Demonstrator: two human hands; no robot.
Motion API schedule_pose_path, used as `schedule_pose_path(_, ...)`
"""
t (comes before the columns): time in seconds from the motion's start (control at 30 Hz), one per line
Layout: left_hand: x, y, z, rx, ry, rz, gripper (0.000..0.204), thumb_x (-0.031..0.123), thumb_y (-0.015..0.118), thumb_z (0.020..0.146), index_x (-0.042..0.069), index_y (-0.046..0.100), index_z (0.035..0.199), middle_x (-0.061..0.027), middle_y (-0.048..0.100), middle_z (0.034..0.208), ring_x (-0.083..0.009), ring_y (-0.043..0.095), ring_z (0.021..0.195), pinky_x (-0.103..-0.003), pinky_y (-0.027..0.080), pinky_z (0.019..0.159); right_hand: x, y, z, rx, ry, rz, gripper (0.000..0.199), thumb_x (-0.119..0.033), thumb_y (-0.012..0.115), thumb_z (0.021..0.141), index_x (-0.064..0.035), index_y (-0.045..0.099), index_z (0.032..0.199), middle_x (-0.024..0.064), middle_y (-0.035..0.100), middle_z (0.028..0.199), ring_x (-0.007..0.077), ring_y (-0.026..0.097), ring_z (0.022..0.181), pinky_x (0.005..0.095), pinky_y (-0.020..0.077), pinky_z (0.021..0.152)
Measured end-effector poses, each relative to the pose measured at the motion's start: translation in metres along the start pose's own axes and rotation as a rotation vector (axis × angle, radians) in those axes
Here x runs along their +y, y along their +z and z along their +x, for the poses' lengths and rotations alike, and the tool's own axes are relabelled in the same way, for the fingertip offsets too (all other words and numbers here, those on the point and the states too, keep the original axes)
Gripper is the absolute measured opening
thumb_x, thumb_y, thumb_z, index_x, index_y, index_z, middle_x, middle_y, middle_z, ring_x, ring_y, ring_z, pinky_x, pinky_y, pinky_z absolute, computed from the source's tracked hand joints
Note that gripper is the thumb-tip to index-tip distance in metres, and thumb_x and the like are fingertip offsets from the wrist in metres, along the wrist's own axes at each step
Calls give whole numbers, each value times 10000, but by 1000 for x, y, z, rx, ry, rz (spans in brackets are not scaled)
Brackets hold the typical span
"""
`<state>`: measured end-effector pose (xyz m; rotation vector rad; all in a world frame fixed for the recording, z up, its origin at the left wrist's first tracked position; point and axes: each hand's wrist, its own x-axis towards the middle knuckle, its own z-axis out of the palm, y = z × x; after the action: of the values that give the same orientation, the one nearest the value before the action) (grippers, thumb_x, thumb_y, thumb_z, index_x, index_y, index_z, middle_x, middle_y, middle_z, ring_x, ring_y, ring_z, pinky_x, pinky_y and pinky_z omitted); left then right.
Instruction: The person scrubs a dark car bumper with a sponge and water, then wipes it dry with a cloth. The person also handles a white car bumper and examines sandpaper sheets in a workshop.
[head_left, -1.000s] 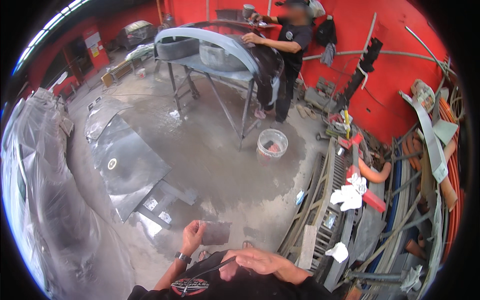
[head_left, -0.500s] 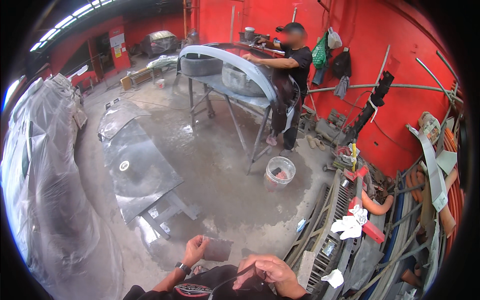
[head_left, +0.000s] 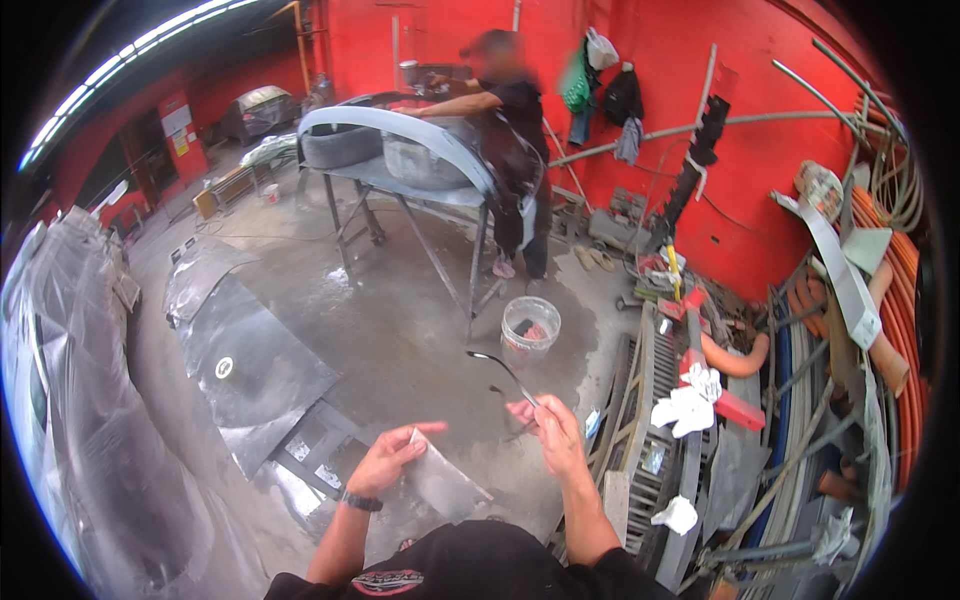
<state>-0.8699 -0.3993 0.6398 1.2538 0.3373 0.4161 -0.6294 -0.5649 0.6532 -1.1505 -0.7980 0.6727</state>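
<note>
My left hand (head_left: 387, 464), with a dark watch on its wrist, pinches a thin grey sheet of sandpaper (head_left: 447, 482) by its upper edge. The sheet hangs slanted in front of my chest. To the right, my right hand (head_left: 558, 437) is raised and closed on a pair of glasses (head_left: 515, 378). Their thin dark arms stick out up and to the left of the fingers; the lenses are hard to make out.
A translucent bucket (head_left: 530, 327) stands ahead on the wet floor. Beyond it, a co-worker (head_left: 510, 130) leans over a bumper (head_left: 400, 122) on a metal stand. Dark panels (head_left: 245, 345) lie left; grilles and pipes (head_left: 640, 430) crowd the right. Plastic sheeting (head_left: 100, 430) drapes the far left.
My right hand has risen away from my chest, bringing the glasses up and forward. The sandpaper has tilted and shows a paler face. The view has shifted, so the surroundings sit further left.
</note>
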Motion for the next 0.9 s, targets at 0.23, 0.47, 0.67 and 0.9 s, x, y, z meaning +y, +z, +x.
schedule_pose_path(0.23, -5, 23, 34, -242, -109, -129, 201, 240, 651, 983, 46, 641, 1032, -89, 637, 1273, -66, 572, 910, -274, 501, 827, -3, 12, -6, -164, 98, 465, 194, -154, 432, 1048, -16, 569, 1046, 175, 594, 1272, 254, 589, 1164, 417, 484, 1009)
schedule_pose_path(0.47, -10, 24, 38, -129, -39, -326, 171, 235, 656, 975, 69, 616, 987, -54, 620, 1062, -116, 582, 885, -277, 495, 812, 20, -24, -28, -175, 22, 208, 153, -155, 556, 1023, -12, 609, 1013, 117, 600, 1204, 180, 626, 1063, 351, 510, 925)
schedule_pose_path(0.67, -5, 25, 39, -162, 4, -408, 185, 240, 642, 976, 78, 559, 943, -83, 546, 1043, -166, 573, 791, -297, 501, 752, 6, -29, -31, -118, -47, -51, 161, -140, 599, 1014, 10, 606, 955, 86, 624, 1020, 174, 683, 880, 289, 548, 778)
schedule_pose_path(0.9, -14, 38, 26, -77, 29, -602, 156, 238, 645, 972, 94, 586, 984, -177, 539, 1339, -148, 614, 809, -308, 535, 741, 23, -29, -8, 119, 167, 123, 247, -214, 545, 1047, 8, 593, 951, 95, 659, 848, 245, 722, 732, 351, 591, 701)
